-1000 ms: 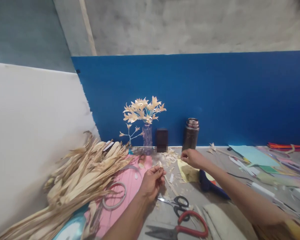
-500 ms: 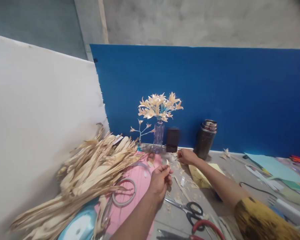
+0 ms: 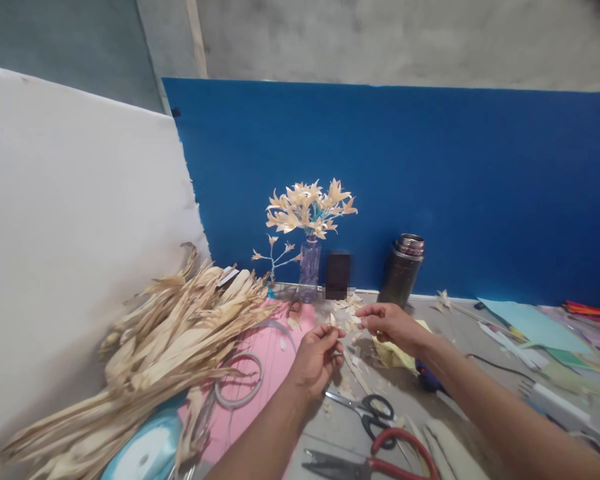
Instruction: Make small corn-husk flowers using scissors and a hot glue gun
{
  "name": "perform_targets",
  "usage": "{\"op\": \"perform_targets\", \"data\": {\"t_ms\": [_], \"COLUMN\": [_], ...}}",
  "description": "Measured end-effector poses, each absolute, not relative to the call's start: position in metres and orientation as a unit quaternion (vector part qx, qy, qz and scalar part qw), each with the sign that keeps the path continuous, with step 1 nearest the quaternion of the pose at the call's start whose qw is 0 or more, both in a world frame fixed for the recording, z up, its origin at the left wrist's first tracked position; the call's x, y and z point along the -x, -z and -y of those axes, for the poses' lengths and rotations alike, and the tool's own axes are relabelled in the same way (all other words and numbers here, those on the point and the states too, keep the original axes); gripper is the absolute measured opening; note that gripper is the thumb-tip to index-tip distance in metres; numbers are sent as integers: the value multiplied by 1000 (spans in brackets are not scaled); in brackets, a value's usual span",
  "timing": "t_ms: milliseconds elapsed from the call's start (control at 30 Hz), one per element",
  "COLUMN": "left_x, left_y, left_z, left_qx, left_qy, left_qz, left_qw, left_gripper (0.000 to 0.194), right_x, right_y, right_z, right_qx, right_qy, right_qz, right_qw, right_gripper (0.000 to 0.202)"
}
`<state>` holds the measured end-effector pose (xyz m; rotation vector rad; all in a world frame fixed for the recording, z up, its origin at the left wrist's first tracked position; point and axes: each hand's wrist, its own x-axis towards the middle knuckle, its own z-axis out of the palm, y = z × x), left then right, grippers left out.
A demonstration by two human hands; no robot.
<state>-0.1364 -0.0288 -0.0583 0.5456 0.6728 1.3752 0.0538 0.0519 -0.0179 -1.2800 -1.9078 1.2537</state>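
My left hand (image 3: 319,360) is closed in a pinch on a small pale corn husk flower (image 3: 333,321), its tip pointing up. To its right, my right hand (image 3: 393,328) has thumb and fingers drawn together around what looks like a small corn husk petal (image 3: 356,323), pale against the scraps. A small gap separates the two hands. Beyond them lie cut husk scraps (image 3: 349,304). Black-handled scissors (image 3: 363,407) rest below my left hand, with red-handled shears (image 3: 375,463) nearer to me.
A clear vase (image 3: 309,270) holds husk flowers (image 3: 310,208) by the blue board (image 3: 430,167). Dried corn husks (image 3: 180,340) pile on the left, beside a tape roll (image 3: 240,403) and blue ribbon spool (image 3: 143,450). A flask (image 3: 401,270) stands behind my right hand; coloured paper (image 3: 535,327) lies right.
My right hand has drawn back from the scraps toward me and lifted beside my left hand. The left hand keeps its pinch on the flower. The view has shifted slightly.
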Motion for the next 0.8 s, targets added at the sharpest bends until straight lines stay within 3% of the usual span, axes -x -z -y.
{"op": "perform_targets", "data": {"t_ms": [133,367,533,800], "left_x": [129,113,105,106], "left_y": [52,53,53,46], "left_z": [40,57,61,60], "left_qx": [-251,-283,-293,-280], "left_qy": [-586,-528,-540,-533], "left_qz": [-284,-295,-310,-329], "left_qw": [717,744,725,727], "left_gripper": [30,31,32,33], "right_x": [-67,-73,-67,-71], "right_y": [16,20,24,23], "right_z": [-2,32,40,40], "right_qx": [446,424,447,429], "right_qy": [-500,-441,-418,-563], "right_qz": [675,683,680,598], "right_qw": [310,399,404,377], "right_gripper": [43,37,32,33]}}
